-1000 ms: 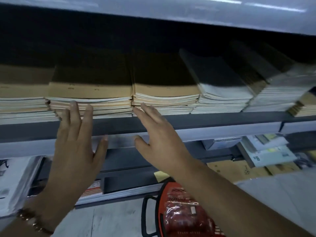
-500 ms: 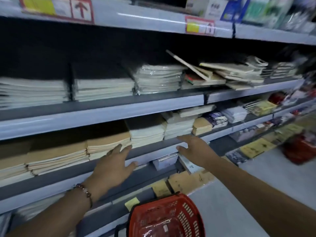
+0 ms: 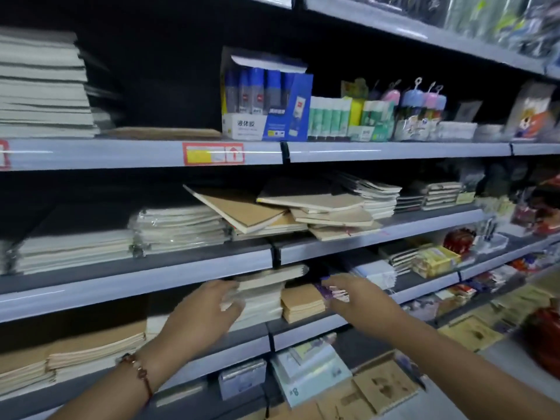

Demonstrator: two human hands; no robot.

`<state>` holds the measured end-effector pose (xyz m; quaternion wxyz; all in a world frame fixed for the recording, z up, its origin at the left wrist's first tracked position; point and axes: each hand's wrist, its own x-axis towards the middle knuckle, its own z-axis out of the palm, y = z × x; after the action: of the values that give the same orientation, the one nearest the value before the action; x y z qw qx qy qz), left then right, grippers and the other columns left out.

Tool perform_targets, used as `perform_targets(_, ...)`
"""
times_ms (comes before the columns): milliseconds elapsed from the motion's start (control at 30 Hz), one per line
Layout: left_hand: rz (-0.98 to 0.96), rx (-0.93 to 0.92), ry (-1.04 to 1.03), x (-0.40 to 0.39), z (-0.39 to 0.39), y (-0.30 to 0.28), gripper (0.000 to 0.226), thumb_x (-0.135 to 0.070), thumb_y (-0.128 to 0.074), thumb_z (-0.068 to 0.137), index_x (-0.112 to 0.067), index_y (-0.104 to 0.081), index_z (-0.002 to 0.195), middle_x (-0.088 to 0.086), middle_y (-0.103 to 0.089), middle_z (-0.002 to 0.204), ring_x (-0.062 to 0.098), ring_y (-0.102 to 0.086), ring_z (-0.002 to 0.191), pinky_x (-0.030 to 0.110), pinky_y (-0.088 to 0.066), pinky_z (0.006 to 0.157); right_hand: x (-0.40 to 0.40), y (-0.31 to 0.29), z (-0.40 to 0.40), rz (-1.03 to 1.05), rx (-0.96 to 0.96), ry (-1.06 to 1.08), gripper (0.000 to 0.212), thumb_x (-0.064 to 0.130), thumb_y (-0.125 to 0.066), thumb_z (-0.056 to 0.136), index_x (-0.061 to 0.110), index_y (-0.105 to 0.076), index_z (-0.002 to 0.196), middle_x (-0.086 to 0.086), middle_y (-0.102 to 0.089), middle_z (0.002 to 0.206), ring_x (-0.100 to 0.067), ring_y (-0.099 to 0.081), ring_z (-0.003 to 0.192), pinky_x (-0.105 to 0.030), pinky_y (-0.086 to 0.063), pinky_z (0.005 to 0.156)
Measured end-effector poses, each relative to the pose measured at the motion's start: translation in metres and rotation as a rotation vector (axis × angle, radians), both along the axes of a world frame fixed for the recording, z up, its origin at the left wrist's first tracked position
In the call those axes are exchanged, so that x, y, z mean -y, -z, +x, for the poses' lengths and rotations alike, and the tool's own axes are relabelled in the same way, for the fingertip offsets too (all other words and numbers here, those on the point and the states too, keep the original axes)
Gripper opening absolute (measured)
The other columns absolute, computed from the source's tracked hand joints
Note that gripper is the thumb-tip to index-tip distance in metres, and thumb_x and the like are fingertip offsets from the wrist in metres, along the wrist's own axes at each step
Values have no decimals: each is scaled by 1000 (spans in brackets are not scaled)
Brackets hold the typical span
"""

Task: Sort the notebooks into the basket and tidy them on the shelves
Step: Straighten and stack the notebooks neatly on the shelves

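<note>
My left hand (image 3: 206,310) reaches to the lower shelf (image 3: 306,332), its fingers pressed against the left side of a pale notebook stack (image 3: 263,294). Just right of that stack sits a short pile of brown kraft notebooks (image 3: 303,302). My right hand (image 3: 359,301) is beside the brown pile, thumb above and fingers below a small purple-patterned notebook (image 3: 328,291), which is blurred. One shelf up, several tan notebooks (image 3: 272,213) lie crooked and overlapping. The basket is not clearly in view.
Tidy notebook stacks (image 3: 75,247) fill the left of the middle shelf, kraft stacks (image 3: 91,350) the lower left. The upper shelf holds a blue glue box (image 3: 266,104). Packaged stationery (image 3: 312,368) lies below. A red blurred object (image 3: 545,338) sits at the right edge.
The view has swung right and up along the shelves. Both hands moved right from the kraft stacks to the pale stack and the purple notebook. The red basket below has left the view.
</note>
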<state>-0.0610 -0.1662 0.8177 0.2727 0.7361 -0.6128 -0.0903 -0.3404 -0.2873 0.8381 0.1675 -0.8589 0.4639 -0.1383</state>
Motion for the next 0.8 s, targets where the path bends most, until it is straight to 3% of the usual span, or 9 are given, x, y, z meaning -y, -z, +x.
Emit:
perform_targets(100, -212, -113, -106, 14, -26, -40, 39, -48, -54, 97, -39, -53, 135, -17, -51, 122, 5, -55, 109, 25, -42, 82, 23, -30, -19, -24, 150, 1, 40, 37, -60, 96, 31, -58, 135, 12, -55, 135, -6, -56, 113, -16, -41, 82)
perform_targets(200, -353, -141, -182, 28, -26, -64, 43, -45, -58, 95, -37, -51, 137, -14, -49, 127, 8, -53, 112, 30, -46, 87, 38, -51, -19, -60, 281, -28, 35, 34, -61, 96, 32, -61, 131, 14, -59, 126, 2, -55, 96, -14, -41, 75)
perform_targets(267, -376, -23, -230, 38, -17, -71, 52, -43, -63, 92, -34, -47, 141, -9, -44, 134, 15, -49, 119, 33, -46, 91, 44, -59, -10, -99, 323, -43, 34, 32, -61, 96, 33, -61, 129, 19, -56, 124, 3, -52, 107, -17, -40, 87)
perform_targets(367, -388, 340, -273, 53, 0, -75, 61, -34, -75, 82, -25, -53, 139, 7, -43, 139, 29, -44, 125, 42, -44, 100, 48, -68, 15, -117, 378, -84, 33, 30, -63, 95, 33, -63, 127, 21, -58, 124, 0, -51, 119, -21, -40, 101)
perform_targets(467, -331, 584, -234, 75, 21, -74, 63, -26, -82, 70, -22, -63, 131, 18, -48, 142, 41, -43, 130, 54, -37, 108, 58, -72, 43, -188, 330, -121, 37, 29, -63, 93, 30, -61, 131, 14, -57, 129, -8, -55, 116, -22, -41, 97)
perform_targets(600, -254, 697, -157, 99, 35, -72, 56, -16, -79, 69, -25, -69, 123, 10, -65, 127, 39, -52, 126, 55, -27, 114, 84, -75, 69, -300, 249, -101, 45, 27, -65, 90, 23, -59, 134, 2, -57, 132, -19, -54, 121, -28, -40, 104)
perform_targets(700, -286, 729, -105, 109, 38, -69, 58, -5, -77, 63, -22, -70, 118, 6, -69, 114, 32, -62, 109, 48, -39, 107, 107, -70, 76, -402, 110, -69, 54, 32, -67, 86, 22, -55, 138, -3, -54, 138, -24, -48, 130, -35, -36, 111)
perform_targets(800, -297, 772, -132, 111, 29, -68, 55, -2, -73, 62, -20, -68, 114, 6, -67, 101, 31, -60, 94, 43, -42, 90, 125, -70, 72, -411, -10, -59, 62, 37, -67, 86, 27, -47, 144, -2, -47, 147, -23, -39, 138, -36, -29, 115)
